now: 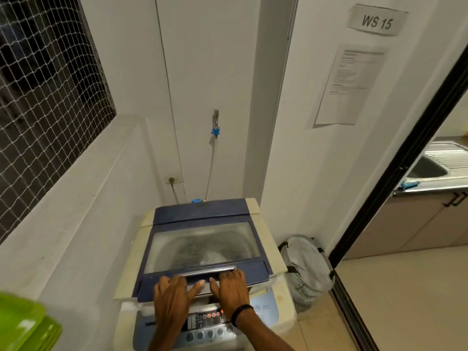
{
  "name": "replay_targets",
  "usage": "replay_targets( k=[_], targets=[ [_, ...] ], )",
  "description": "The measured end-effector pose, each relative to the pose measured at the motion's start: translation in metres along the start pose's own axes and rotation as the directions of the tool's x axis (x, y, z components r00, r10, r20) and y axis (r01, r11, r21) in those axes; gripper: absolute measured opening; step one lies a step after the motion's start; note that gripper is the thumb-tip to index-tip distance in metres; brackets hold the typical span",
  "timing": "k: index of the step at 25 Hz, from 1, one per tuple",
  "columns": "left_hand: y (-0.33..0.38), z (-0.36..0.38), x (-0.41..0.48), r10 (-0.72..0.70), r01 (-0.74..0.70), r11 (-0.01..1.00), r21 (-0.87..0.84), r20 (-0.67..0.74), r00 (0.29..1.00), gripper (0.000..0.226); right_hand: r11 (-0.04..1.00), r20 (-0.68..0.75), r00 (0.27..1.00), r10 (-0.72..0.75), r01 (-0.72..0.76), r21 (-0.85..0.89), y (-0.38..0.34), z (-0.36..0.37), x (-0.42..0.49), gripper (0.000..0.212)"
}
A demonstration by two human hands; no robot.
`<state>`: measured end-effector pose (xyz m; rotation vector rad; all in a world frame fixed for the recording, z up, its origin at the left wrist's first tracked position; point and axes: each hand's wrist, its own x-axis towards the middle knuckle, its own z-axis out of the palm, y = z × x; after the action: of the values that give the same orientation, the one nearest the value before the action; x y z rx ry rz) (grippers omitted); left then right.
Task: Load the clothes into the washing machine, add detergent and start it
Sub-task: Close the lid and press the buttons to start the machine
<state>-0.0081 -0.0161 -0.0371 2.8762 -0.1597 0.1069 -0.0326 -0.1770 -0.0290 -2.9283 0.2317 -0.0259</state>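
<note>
A top-loading washing machine [272, 252] stands against the wall with its blue, glass-windowed lid [202, 243] down. Pale clothes [212, 257] show through the glass inside the drum. My left hand [172, 297] and my right hand [231, 287] lie flat on the lid's front edge, side by side, just below the silver lid handle [210, 271]. Their fingers are spread and hold nothing. The control panel [207, 321] with lit red indicators and round buttons sits under my wrists. No detergent is visible.
A white laundry bag [307, 267] with black straps stands on the floor to the right of the machine. A green plastic object [22, 325] sits at the lower left. A tap [215, 122] with a hose [210, 168] and a wall socket [173, 179] are behind the machine. A black door frame [395, 178] and a steel sink [435, 168] lie to the right.
</note>
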Motion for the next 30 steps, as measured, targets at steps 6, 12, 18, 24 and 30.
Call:
replay_targets(
  k=[6,12,18,24,30],
  targets=[
    [-0.005,0.042,-0.035,-0.077,0.078,0.997,-0.001,0.142,0.987,0.066,0.998,0.210,0.976,-0.053,0.048,0.029,0.015,0.032,-0.030,0.037],
    [-0.012,0.044,-0.044,-0.039,0.053,0.997,-0.047,0.266,0.963,0.041,0.994,0.283,0.956,-0.079,0.055,0.091,0.022,0.038,-0.034,0.038],
    [-0.017,0.038,-0.056,-0.010,0.048,0.994,-0.094,0.368,0.930,0.063,0.985,0.334,0.933,-0.132,0.087,0.148,0.030,0.040,-0.044,0.058],
    [-0.018,0.047,-0.094,-0.063,0.079,0.997,-0.021,0.428,0.902,0.118,0.992,0.260,0.961,-0.092,0.065,0.111,0.041,0.059,-0.113,0.068],
    [-0.040,0.059,-0.124,-0.199,0.213,0.977,-0.032,0.246,0.949,0.119,0.983,0.150,0.981,0.126,-0.144,0.112,0.059,0.071,-0.166,0.077]
  ],
)
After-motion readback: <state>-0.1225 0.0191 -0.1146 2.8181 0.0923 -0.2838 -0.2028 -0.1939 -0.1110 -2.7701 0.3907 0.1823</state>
